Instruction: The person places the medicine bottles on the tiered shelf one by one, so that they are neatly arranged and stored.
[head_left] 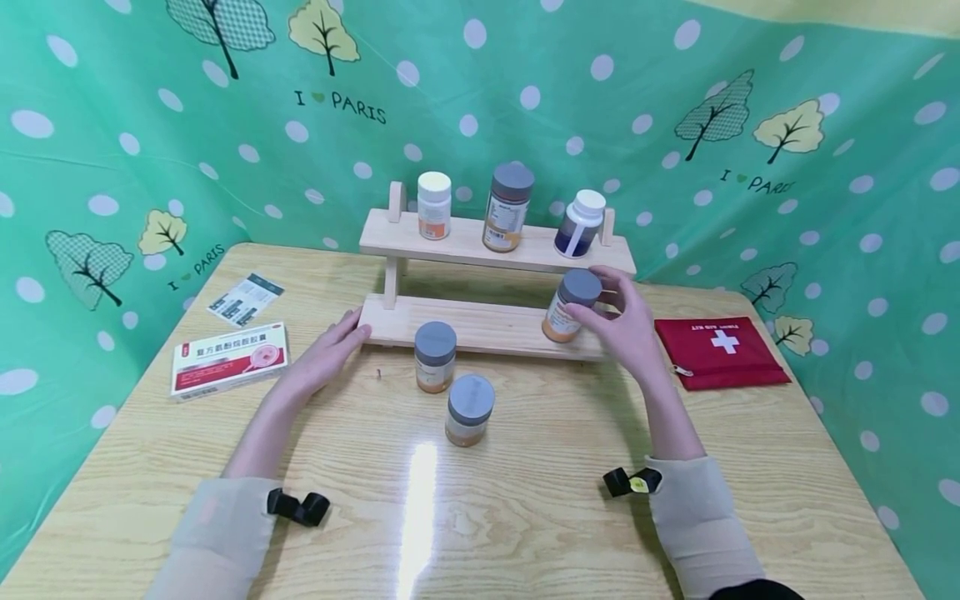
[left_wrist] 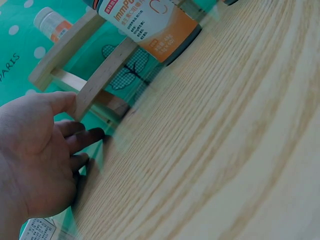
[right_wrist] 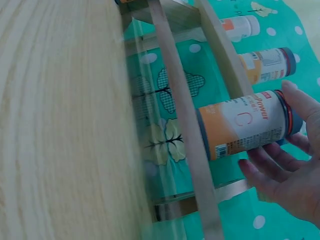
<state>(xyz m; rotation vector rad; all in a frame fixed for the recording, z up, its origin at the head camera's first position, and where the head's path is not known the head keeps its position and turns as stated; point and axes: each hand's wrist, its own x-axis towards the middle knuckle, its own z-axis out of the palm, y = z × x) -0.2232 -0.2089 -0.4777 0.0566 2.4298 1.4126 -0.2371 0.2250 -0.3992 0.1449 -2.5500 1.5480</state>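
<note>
My right hand (head_left: 628,321) holds a supplement bottle (head_left: 562,315) with a grey lid and an orange-and-white label, thumb and fingers about its lid. The bottle's base is at the right end of the lower shelf of a two-tier wooden rack (head_left: 480,321); in the right wrist view the same bottle (right_wrist: 245,122) meets the shelf's edge. At the rack's left end, my left hand (head_left: 326,354) touches the lower shelf with loosely extended fingers. Two similar grey-lidded bottles, one nearer the rack (head_left: 435,367) and one closer to me (head_left: 468,421), stand on the table before it.
The upper shelf bears a white bottle (head_left: 434,208), a tall grey-lidded bottle (head_left: 507,212) and a dark-blue bottle with white cap (head_left: 581,225). A medicine box (head_left: 228,360) and a card (head_left: 245,299) lie left. A red first aid pouch (head_left: 716,354) lies right.
</note>
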